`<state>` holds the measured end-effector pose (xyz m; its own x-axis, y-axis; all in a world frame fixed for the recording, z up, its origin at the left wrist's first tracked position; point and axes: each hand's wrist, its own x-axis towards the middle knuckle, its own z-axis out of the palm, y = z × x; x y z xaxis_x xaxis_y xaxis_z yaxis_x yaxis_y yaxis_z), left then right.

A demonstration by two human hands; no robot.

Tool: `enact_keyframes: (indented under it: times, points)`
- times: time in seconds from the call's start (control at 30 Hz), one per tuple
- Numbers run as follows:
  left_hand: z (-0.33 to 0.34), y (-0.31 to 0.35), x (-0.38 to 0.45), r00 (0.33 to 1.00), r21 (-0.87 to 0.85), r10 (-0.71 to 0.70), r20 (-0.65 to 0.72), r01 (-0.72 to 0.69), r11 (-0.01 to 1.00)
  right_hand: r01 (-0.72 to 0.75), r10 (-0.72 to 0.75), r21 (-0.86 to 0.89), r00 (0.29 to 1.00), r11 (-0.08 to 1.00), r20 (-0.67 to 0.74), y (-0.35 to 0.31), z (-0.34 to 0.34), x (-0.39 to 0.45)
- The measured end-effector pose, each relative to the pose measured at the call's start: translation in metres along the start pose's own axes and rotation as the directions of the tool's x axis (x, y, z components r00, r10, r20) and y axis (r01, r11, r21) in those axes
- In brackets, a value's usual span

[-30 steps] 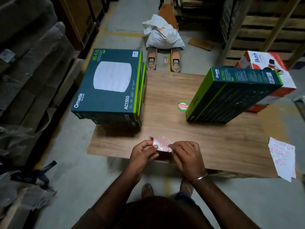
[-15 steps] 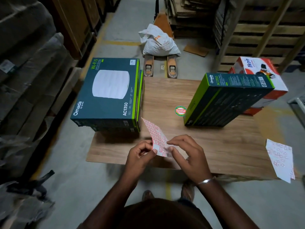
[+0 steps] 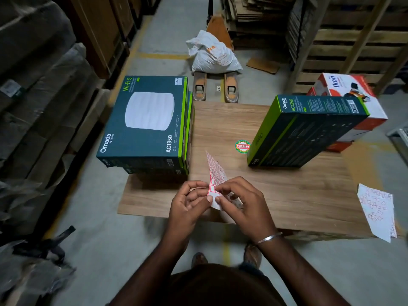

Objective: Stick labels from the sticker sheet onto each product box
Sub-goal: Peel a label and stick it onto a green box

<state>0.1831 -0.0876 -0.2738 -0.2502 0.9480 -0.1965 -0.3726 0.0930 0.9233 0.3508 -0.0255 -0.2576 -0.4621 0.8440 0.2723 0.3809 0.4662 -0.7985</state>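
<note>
The wooden bench (image 3: 276, 195) carries a flat stack of Omada AC1350 boxes (image 3: 143, 122) at its left and another Omada box (image 3: 309, 131) standing on its long side at the right, with an Ikon carton (image 3: 351, 93) behind it. A spent sticker sheet (image 3: 376, 210) overhangs the bench's right edge and could slide to the floor if brushed.

The live sticker sheet (image 3: 215, 173) stands up over the near edge, held between both hands. The left hand (image 3: 187, 202) pinches its lower left side; the right hand (image 3: 240, 199) pinches at its lower right corner, apparently working a label loose.

The chief risks, as I judge them: the label may tear or curl onto itself if peeled at too sharp an angle, two labels may lift together, or adhesive may catch a fingertip. The dim light makes label edges hard to find, and neither box is steadied for pressing.
</note>
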Motion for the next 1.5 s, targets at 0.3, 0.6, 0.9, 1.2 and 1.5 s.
enact_keyframes:
  times: [0.3, 0.6, 0.9, 1.2, 1.5]
  points:
    - [0.007, 0.004, -0.004, 0.999, 0.030, 0.028, -0.027, -0.027, 0.999, 0.004, -0.004, 0.022, 1.000, 1.000, -0.028, -0.005, 0.000, -0.005]
    - [0.006, 0.009, -0.009, 0.987, 0.272, 0.160, 0.031, -0.162, 0.948, 0.055, -0.052, -0.113, 0.998, 0.992, 0.030, -0.005, -0.004, -0.008]
    - [0.002, 0.017, -0.014, 0.926, 0.598, 0.333, 0.178, -0.370, 0.711, 0.118, -0.103, -0.205, 0.991, 0.972, 0.080, -0.018, -0.012, -0.003]
    - [0.004, 0.026, -0.016, 0.891, 0.703, 0.310, 0.332, -0.453, 0.549, 0.159, -0.151, -0.354, 0.987, 0.921, 0.049, -0.020, -0.013, -0.008]
    - [0.009, 0.026, -0.019, 0.889, 0.650, 0.332, 0.315, -0.457, 0.607, 0.101, -0.128, -0.420, 0.991, 0.902, -0.037, -0.022, -0.009, -0.012]
